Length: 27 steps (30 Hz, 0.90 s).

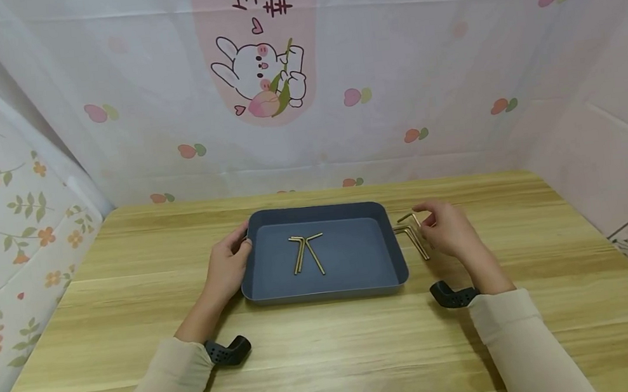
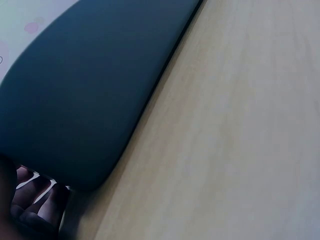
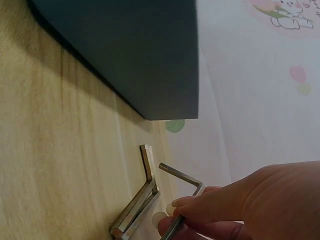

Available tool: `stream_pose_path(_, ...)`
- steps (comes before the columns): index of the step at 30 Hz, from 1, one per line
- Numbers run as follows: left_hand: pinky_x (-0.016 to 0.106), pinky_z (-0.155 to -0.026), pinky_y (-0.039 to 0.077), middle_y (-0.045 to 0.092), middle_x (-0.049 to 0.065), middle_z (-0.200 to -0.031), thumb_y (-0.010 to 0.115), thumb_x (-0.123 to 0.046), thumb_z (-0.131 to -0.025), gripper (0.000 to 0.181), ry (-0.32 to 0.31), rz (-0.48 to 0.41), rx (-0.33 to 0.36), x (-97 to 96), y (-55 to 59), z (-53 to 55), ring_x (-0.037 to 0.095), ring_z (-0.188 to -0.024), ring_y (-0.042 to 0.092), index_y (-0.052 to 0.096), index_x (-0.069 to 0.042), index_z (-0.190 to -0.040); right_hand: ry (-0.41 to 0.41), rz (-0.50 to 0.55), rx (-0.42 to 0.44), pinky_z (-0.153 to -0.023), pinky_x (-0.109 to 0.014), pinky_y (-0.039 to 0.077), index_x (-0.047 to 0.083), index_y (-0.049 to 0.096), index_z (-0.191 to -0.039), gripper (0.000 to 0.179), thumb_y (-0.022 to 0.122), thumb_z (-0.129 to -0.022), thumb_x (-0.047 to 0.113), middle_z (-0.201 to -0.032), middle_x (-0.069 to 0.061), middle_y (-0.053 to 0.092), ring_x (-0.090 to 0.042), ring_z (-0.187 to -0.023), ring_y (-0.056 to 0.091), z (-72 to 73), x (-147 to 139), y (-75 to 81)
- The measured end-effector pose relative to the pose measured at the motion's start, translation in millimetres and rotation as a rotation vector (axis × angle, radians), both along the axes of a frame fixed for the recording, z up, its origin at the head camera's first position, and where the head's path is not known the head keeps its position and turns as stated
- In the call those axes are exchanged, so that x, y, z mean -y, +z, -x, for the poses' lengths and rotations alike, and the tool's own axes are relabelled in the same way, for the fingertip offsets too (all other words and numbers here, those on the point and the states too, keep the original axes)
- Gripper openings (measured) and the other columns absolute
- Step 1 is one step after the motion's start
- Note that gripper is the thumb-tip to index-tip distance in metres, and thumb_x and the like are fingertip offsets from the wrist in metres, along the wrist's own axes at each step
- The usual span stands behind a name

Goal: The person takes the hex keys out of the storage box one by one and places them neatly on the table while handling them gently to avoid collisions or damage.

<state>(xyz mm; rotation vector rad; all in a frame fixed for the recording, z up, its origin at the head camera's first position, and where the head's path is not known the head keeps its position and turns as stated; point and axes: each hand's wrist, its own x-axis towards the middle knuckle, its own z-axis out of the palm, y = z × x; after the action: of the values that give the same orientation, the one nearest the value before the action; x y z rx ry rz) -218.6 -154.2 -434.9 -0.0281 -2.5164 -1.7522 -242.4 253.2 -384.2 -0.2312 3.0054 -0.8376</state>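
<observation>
A blue-grey rectangular tray [image 1: 354, 249] rests on the table, with three brass-coloured L-shaped hex keys [image 1: 316, 257] lying inside toward its left half. My left hand [image 1: 226, 266] holds the tray's left wall, thumb at the rim; its fingers are partly hidden behind the tray in the left wrist view. Just beyond the right wall, my right hand [image 1: 450, 233] pinches one hex key [image 3: 180, 174] between thumb and fingertips, its short arm pointing toward the tray. Below it, two more hex keys [image 3: 135, 212] lie together on the table, close beside the tray's right side.
The wood-grain table [image 1: 331, 360] extends toward me and to both sides. A printed cloth [image 1: 410, 71] with a rabbit picture hangs behind its far edge. More patterned cloth stands at the left and right. Each wrist wears a black camera mount [image 1: 453, 296].
</observation>
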Motion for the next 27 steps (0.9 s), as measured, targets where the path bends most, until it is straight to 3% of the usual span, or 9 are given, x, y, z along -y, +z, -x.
stream_pose_path(6, 0.046, -0.116, 0.042, 0.048, 0.014, -0.155, 0.046, -0.013, -0.106, 0.047, 0.012, 0.005, 0.005, 0.0, -0.5, 0.2, 0.028, -0.145, 0.045, 0.045, -0.009, -0.153, -0.026, -0.015, -0.02, -0.061, -0.031, 0.047, -0.004, 0.06, -0.135, 0.044, 0.058, -0.092, 0.002, -0.095, -0.023, 0.074, -0.024, -0.073, 0.067, -0.2, 1.5, -2.4)
stream_pose_path(14, 0.046, -0.116, 0.041, 0.047, 0.015, -0.156, 0.045, -0.013, -0.106, 0.047, 0.01, 0.013, 0.013, -0.4, 0.3, 0.3, 0.029, -0.146, 0.044, 0.044, -0.009, -0.153, -0.065, -0.029, 0.023, -0.055, -0.028, 0.04, -0.005, 0.063, -0.131, 0.044, 0.052, -0.089, 0.002, -0.093, -0.021, 0.073, -0.015, -0.055, 0.054, 0.8, -0.5, -7.6)
stream_pose_path(27, 0.046, -0.117, 0.04, 0.046, 0.015, -0.157, 0.045, -0.013, -0.106, 0.047, 0.01, 0.009, 0.019, -1.0, 2.5, -0.6, 0.03, -0.146, 0.044, 0.044, -0.008, -0.153, -0.078, -0.064, 0.06, -0.062, -0.031, 0.048, -0.006, 0.066, -0.127, 0.036, 0.055, -0.095, 0.009, -0.109, -0.027, 0.072, -0.028, -0.079, 0.068, -0.2, 2.6, -9.0)
